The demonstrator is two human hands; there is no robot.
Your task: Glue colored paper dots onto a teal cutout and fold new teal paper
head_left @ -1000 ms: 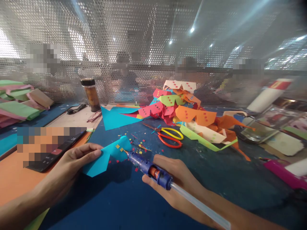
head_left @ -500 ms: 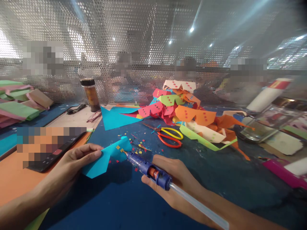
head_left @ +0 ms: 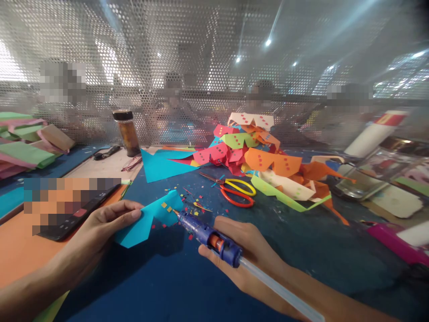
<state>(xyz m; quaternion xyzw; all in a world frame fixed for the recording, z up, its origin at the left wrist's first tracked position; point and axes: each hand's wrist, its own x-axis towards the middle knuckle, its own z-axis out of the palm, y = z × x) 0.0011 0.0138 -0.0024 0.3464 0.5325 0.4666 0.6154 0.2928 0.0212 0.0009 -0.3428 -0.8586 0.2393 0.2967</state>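
Note:
Between thumb and fingers, my left hand (head_left: 115, 219) pinches a blue paper mask (head_left: 139, 230), cut like a pair of glasses. Two small yellow paper squares (head_left: 166, 207) lie on its upper right part. My right hand (head_left: 237, 243) is wrapped round a dark blue glue gun (head_left: 197, 228), its nozzle at the lower yellow square; whether it touches cannot be made out. A clear glue stick (head_left: 281, 288) sticks out of the gun's back. Tiny coloured paper squares (head_left: 197, 205) are scattered on the table behind the mask.
Scissors (head_left: 236, 190) with red and yellow handles lie beyond the gun. Behind them rises a pile of coloured paper masks (head_left: 248, 147). A folded blue sheet (head_left: 164, 165), a capped jar (head_left: 126, 134) and a black calculator (head_left: 78, 214) stand or lie leftward. A clear container (head_left: 357, 179) is at right.
The glue gun and my right hand have shifted very slightly right and down. The left hand and the mask have stayed nearly still.

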